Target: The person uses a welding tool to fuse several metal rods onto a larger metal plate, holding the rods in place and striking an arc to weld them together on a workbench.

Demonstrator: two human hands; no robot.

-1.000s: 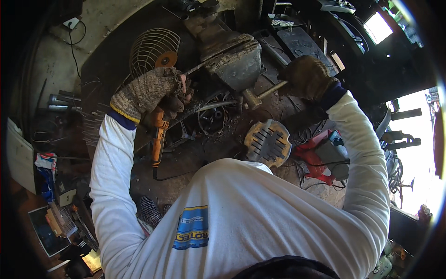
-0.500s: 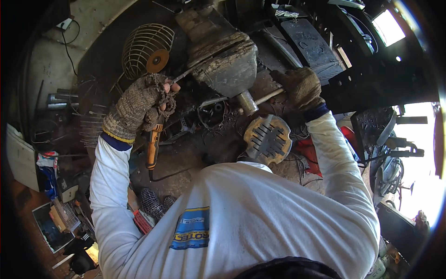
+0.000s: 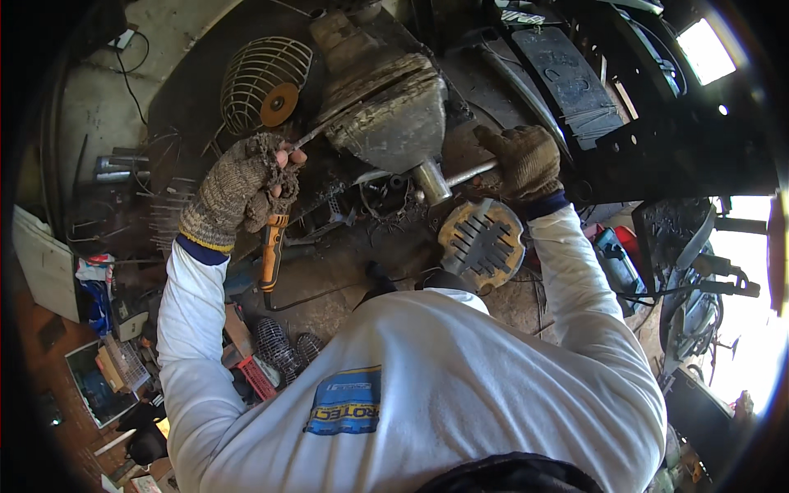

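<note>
A large, worn metal bench vise [image 3: 386, 123] stands in the middle. My left hand [image 3: 246, 185], in a frayed knit glove with bare fingertips, is closed on a thin metal rod [image 3: 306, 138] whose far end meets the vise jaws. My right hand [image 3: 526, 163], gloved too, is closed around the end of the vise's handle bar [image 3: 470, 174], which passes by the round screw end [image 3: 431, 181]. Under my left hand is an orange and black corded power tool [image 3: 272, 255], its upper part hidden. A brown round disc [image 3: 279, 103] lies beyond that hand, against a curved wire cage [image 3: 263, 74].
A round yellowish slotted piece [image 3: 483, 245] sits below the vise handle. Flat dark metal plates [image 3: 567, 78] lie at the far right, beside a long metal bar [image 3: 526, 94]. Thin rods [image 3: 173, 214] are scattered at left. The power tool's cord [image 3: 320, 297] runs toward my body.
The view has shifted slightly. My right hand has moved a little left with the handle bar, whose other end now shows past the screw. My left hand keeps its hold on the rod.
</note>
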